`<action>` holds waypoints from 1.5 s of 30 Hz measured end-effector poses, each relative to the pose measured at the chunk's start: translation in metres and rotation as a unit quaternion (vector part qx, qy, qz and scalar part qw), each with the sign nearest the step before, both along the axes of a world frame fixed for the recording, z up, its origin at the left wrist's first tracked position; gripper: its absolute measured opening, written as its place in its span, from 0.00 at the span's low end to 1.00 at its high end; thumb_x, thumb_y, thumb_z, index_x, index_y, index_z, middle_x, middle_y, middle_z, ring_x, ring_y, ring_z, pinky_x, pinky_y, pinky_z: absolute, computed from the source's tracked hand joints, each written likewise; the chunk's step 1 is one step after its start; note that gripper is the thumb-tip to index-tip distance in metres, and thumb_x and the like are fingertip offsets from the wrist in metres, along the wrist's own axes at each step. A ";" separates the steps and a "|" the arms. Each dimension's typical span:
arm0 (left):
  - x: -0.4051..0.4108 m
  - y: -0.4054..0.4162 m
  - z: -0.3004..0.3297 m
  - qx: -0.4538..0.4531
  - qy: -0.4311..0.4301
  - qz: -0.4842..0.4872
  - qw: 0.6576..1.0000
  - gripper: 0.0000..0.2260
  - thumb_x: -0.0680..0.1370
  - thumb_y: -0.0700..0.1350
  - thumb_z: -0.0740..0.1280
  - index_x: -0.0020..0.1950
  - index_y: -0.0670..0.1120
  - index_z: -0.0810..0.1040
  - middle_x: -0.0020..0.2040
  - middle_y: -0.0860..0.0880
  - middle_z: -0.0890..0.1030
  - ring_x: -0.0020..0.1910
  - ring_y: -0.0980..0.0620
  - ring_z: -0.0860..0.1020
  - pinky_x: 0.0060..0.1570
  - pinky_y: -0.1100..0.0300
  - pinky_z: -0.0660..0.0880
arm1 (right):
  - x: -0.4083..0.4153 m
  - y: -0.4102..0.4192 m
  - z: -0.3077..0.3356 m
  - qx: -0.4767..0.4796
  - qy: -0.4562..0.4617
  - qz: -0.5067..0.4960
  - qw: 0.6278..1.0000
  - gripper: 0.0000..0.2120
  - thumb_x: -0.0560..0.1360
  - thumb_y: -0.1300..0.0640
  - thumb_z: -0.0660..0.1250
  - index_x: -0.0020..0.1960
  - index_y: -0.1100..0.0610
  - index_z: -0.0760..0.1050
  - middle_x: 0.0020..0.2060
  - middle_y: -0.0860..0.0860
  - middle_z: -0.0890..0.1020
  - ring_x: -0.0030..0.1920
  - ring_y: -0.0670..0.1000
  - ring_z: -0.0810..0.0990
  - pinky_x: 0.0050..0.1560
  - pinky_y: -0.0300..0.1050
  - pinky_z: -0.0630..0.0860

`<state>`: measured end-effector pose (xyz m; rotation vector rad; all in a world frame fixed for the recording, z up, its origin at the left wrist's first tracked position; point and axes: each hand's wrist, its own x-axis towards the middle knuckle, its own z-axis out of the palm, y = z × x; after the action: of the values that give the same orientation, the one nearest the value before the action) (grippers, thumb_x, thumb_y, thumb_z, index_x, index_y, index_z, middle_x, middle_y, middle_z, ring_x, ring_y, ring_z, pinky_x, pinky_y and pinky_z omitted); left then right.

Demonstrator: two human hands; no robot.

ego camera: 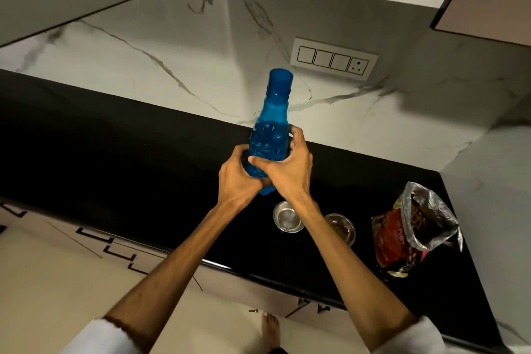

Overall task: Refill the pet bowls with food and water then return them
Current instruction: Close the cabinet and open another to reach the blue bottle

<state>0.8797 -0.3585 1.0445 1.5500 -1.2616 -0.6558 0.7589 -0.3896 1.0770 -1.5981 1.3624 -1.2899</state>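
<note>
I had the blue bottle (268,138) upright over the black counter (115,158), capped, partly full, my left hand (237,178) and right hand (287,169) both wrapped around its lower body. Below, one steel bowl (288,217) looked empty — water unpoured, I judged; the other bowl (342,227) held kibble beside the open food bag (413,227).
</note>
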 end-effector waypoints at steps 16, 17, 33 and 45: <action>0.002 -0.037 -0.114 0.126 -0.058 0.036 0.990 0.33 0.66 0.50 0.81 0.67 0.50 0.72 0.54 0.52 0.85 0.51 0.53 0.84 0.52 0.54 0.82 | 0.004 -0.033 -0.111 0.083 0.032 0.015 0.996 0.42 0.57 0.50 0.88 0.66 0.43 0.71 0.54 0.44 0.86 0.53 0.44 0.86 0.51 0.50 0.86; 0.002 -0.039 -0.119 0.131 -0.062 0.040 0.989 0.32 0.66 0.51 0.80 0.67 0.50 0.73 0.53 0.51 0.85 0.50 0.52 0.84 0.51 0.53 0.82 | 0.005 -0.035 -0.117 0.088 0.038 0.016 0.995 0.42 0.57 0.50 0.88 0.66 0.43 0.71 0.55 0.44 0.86 0.53 0.44 0.86 0.52 0.50 0.85; 0.008 -0.055 -0.168 0.171 -0.051 0.051 0.983 0.30 0.70 0.52 0.79 0.68 0.51 0.70 0.58 0.50 0.84 0.55 0.52 0.83 0.57 0.53 0.81 | 0.017 -0.054 -0.177 0.150 0.072 0.050 0.985 0.41 0.60 0.52 0.85 0.67 0.39 0.69 0.54 0.40 0.82 0.55 0.46 0.85 0.56 0.51 0.84; 0.009 -0.061 -0.176 0.171 -0.062 0.058 0.982 0.31 0.70 0.50 0.80 0.69 0.49 0.70 0.57 0.50 0.85 0.54 0.50 0.84 0.55 0.53 0.81 | 0.018 -0.062 -0.176 0.155 0.071 0.057 0.984 0.43 0.61 0.56 0.86 0.68 0.37 0.67 0.60 0.39 0.80 0.62 0.45 0.82 0.62 0.50 0.83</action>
<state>0.8886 -0.4192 0.8689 1.9585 -1.1813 -0.7382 0.7773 -0.4515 0.9008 -1.5461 1.4549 -0.8611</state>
